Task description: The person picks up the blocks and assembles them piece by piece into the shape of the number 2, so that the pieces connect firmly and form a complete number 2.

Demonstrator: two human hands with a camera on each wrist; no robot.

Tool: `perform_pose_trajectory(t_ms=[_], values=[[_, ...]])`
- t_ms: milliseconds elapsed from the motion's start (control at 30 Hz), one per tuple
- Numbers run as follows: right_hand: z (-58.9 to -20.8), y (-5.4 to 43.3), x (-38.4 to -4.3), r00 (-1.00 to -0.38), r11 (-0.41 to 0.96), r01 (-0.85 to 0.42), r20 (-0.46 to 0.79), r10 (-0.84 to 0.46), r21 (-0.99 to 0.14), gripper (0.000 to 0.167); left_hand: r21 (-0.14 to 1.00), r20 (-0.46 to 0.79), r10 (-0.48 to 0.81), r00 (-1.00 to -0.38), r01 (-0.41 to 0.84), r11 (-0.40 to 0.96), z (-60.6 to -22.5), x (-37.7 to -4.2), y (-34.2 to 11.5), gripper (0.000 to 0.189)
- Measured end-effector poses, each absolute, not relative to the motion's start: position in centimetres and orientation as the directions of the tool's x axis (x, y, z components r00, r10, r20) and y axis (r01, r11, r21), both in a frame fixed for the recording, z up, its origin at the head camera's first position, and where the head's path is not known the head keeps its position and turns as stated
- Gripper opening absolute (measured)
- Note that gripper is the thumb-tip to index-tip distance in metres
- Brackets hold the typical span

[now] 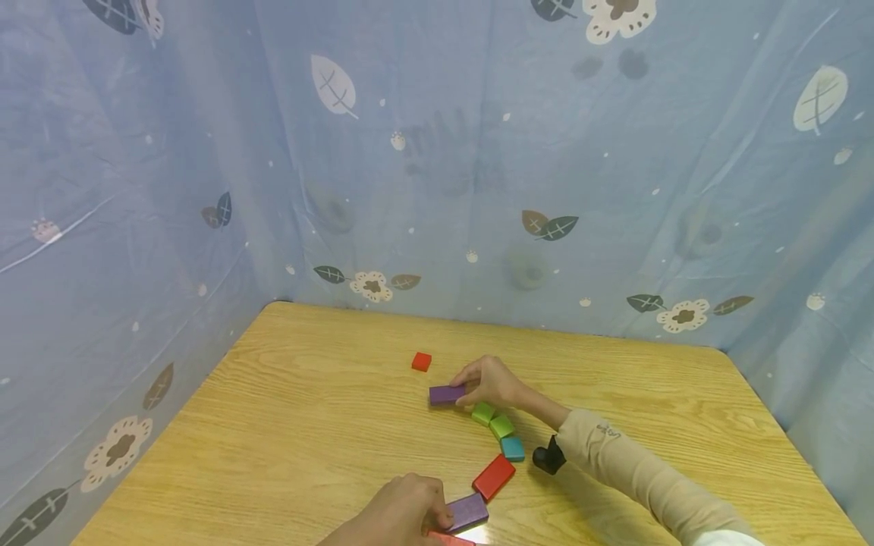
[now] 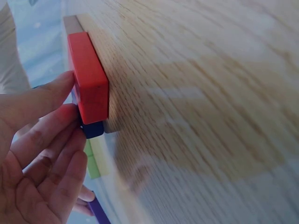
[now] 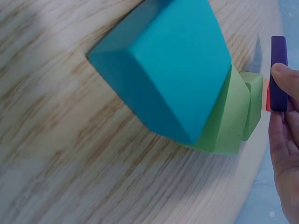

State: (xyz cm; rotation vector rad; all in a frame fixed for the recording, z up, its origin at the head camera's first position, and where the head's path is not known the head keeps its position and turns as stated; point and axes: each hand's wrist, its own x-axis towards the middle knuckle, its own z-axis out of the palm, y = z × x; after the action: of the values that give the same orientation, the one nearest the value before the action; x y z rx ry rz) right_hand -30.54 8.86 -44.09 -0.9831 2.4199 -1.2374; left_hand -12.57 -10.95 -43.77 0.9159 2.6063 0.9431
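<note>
In the head view my right hand pinches one end of a purple block. The right wrist view shows the thumb on that purple block and fingers behind it. At the near side my left hand touches a red block and a purple block that lie end to end. In the left wrist view the thumb rests against the red block, while the fingertips lie by the dark block. Another red block, a teal block and two green blocks continue the curved row.
Beyond the right hand a small red block lies alone. A black object is beside the right sleeve. Patterned blue curtains hang round the wooden table at the back and sides.
</note>
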Motion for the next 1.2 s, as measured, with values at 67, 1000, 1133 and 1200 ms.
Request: perform_pose_trajectory(t_ms=[67, 1000, 1133, 1200], values=[[-44.19, 8.83, -30.53, -0.739, 0.414, -0.461, 0.080, -0.669, -0.785, 0.023, 0.636, 0.002, 0.625, -0.780, 0.483, 0.601, -43.81, -12.56, -10.93, 0.030], [-44.40, 9.24, -30.38, -0.670, 0.432, -0.562, 0.081, -0.738, -0.706, 0.027, 0.635, -0.017, 0.620, -0.784, 0.471, 0.612, -43.48, -12.37, -10.86, 0.028], [-44.17, 9.24, -30.37, -0.658, 0.426, -0.566, 0.076, -0.749, -0.705, 0.026, 0.627, -0.006, 0.623, -0.782, 0.483, 0.612, -43.54, -12.39, -10.91, 0.028], [-44.10, 9.22, -30.35, -0.656, 0.426, -0.568, 0.075, -0.751, -0.705, 0.027, 0.625, -0.001, 0.625, -0.780, 0.488, 0.609, -43.59, -12.44, -10.94, 0.028]])
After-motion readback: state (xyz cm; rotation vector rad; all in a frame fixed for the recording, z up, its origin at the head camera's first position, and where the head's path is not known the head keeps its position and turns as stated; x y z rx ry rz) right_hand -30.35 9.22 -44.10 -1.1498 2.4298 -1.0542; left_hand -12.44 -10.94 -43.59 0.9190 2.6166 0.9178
